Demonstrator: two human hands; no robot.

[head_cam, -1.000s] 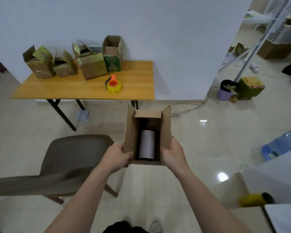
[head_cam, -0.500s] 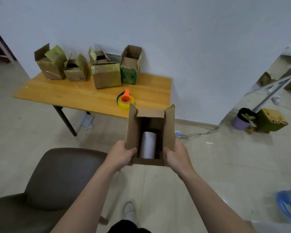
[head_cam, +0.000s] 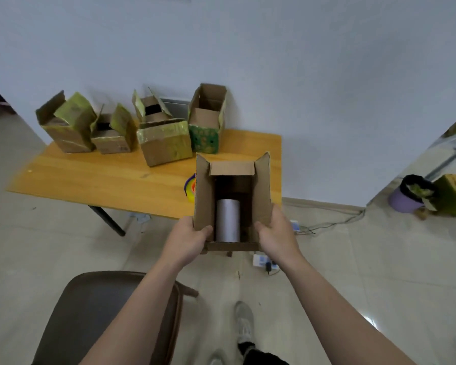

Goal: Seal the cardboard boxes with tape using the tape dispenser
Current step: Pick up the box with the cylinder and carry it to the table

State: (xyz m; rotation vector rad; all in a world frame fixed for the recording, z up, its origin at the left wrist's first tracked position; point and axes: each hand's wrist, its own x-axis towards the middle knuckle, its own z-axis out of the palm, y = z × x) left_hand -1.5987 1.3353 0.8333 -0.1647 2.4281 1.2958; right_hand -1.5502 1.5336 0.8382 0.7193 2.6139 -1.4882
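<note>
1. Fingers of both hands, left (head_cam: 188,239) and right (head_cam: 275,237), grasp an open box (head_cam: 204,196) holding a grey roll (head_cam: 227,219).
2. Dispenser (head_cam: 190,189) on the counter (head_cam: 95,177), at the box's 9 o'clock.
3. No writing is readable.

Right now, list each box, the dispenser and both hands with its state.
Held box: flaps open, grey cylinder inside.
Four table boxes: flaps open, unsealed.
Tape dispenser: on table, mostly hidden behind held box.
Left hand: gripping box.
Right hand: gripping box.
</note>
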